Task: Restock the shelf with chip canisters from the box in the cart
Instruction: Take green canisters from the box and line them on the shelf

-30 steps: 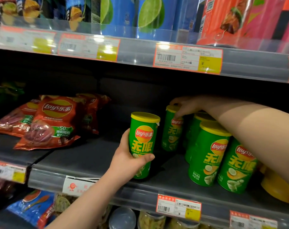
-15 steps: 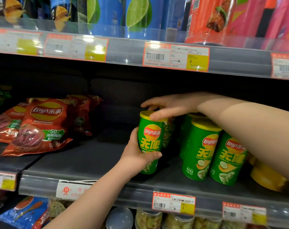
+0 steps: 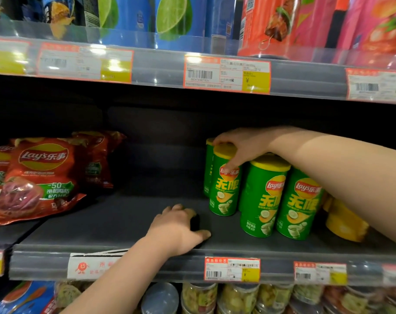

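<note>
Several green Lay's chip canisters with yellow lids stand at the right of the dark middle shelf (image 3: 124, 223). My right hand (image 3: 242, 143) reaches in from the right and grips the top of the leftmost front canister (image 3: 224, 193), thumb on its label, fingers over the lid. That canister stands upright on the shelf beside two others (image 3: 263, 200) (image 3: 301, 207), with another canister (image 3: 208, 168) partly hidden behind it. My left hand (image 3: 179, 227) rests on the bare shelf just left of the group, holding nothing. The box and the cart are out of view.
Red Lay's chip bags (image 3: 41, 177) lie at the shelf's left. A yellow canister (image 3: 344, 223) lies at the far right under my forearm. Blue and red canisters (image 3: 174, 17) fill the shelf above; clear jars (image 3: 199, 298) stand below. Price tags line the shelf edges.
My left hand let go of the green canister and dropped to the shelf. My right hand took that canister by its top and set it farther right, against the others.
</note>
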The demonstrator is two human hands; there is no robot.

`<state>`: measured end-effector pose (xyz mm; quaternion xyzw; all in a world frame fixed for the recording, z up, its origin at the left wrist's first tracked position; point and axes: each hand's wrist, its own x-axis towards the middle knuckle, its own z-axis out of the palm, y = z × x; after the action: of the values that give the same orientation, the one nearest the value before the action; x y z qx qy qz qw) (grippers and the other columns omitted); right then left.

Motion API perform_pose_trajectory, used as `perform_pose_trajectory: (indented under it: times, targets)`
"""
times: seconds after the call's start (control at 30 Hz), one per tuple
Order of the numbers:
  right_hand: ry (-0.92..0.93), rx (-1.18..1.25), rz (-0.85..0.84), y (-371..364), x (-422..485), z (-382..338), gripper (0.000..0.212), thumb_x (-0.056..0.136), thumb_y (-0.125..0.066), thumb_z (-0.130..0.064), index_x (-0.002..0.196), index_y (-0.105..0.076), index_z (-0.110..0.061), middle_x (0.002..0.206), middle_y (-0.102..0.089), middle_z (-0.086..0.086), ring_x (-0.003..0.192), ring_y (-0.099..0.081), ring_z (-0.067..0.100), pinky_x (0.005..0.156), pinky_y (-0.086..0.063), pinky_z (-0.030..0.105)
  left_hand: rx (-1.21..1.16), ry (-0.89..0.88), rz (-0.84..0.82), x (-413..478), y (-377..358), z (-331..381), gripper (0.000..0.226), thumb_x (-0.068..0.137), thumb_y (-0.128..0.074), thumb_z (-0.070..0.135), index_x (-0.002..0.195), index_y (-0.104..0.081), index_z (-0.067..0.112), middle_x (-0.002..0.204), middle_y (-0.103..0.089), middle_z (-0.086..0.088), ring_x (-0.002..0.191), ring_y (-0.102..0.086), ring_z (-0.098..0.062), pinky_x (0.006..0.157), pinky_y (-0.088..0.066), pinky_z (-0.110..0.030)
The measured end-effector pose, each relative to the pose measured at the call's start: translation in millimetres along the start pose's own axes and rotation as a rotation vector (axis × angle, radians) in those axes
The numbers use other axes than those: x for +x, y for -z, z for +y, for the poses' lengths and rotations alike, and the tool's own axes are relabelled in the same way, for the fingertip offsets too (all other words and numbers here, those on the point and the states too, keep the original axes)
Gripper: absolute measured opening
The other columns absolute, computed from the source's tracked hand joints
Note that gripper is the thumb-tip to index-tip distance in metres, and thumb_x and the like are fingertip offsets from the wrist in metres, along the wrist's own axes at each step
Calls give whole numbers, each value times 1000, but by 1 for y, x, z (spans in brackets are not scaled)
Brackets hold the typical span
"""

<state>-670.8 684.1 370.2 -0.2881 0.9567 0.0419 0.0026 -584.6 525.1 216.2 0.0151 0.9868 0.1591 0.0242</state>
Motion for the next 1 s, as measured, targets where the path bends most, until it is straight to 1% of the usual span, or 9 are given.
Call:
perform_pose_trajectory:
  times: [0.13,0.23,0.4,0.47,0.57,0.7,0.83,0.93,1.0]
  targets:
    - [-27,-10,-6,1,-2,2,86,78,-75,-34,148,-25,-31,148,-34,1,128,-41,23,87,-39,24,35,-4,17,2,-2,0,64,84,-50,63,139,-44,30,148,-34,0,136,-31,-23,108,-32,-32]
    - [-27,16,26,-1,-1,-2,83,79,-75,-35,147,-28,-30,146,-36,3,125,-43,23,89,-41,27,43,-9,19,2,-2,0,63,84,-49,63,138,-45,29,147,-36,0,135,-33,-23,106,-33,-33]
    - [-51,67,35,-4,1,-4,77,81,-73,-36,145,-30,-30,144,-39,4,121,-45,23,85,-41,27,59,-27,25,2,-2,-1,61,85,-48,63,135,-47,29,144,-38,0,133,-34,-23,105,-34,-33]
    - [-64,68,37,-6,3,-4,78,81,-72,-37,146,-29,-31,145,-38,2,123,-44,23,89,-42,29,58,-34,25,2,-2,-1,60,86,-48,62,135,-47,28,144,-38,0,133,-34,-23,105,-33,-33]
    - [-82,39,42,-8,4,-5,79,82,-71,-38,148,-27,-30,147,-35,2,127,-42,24,98,-43,34,59,-39,22,3,-3,-1,60,86,-47,62,134,-47,28,143,-39,0,132,-35,-24,104,-34,-34]
    - [-119,38,33,-11,3,-8,81,83,-70,-37,150,-24,-29,148,-35,2,128,-42,25,101,-42,34,65,-46,23,4,-3,-2,59,86,-47,62,134,-48,27,142,-40,0,131,-36,-24,103,-36,-34]
    - [-134,-48,60,-12,-1,-18,78,86,-67,-34,150,-25,-25,148,-36,6,128,-43,26,101,-41,31,60,-66,49,5,-5,-3,57,85,-47,61,130,-51,26,138,-44,0,127,-39,-23,101,-38,-35]
    - [-162,-119,89,-15,-11,-27,74,86,-65,-37,149,-26,-28,147,-36,6,128,-43,27,103,-42,37,66,-86,56,5,-5,-4,54,86,-47,59,128,-52,26,135,-45,0,125,-41,-23,99,-40,-34]
    - [-167,-183,139,-19,-21,-32,69,87,-62,-40,147,-30,-29,147,-37,5,129,-43,28,105,-39,40,64,-91,72,4,-5,-4,52,86,-48,58,126,-54,25,133,-48,-1,123,-44,-24,97,-42,-34]
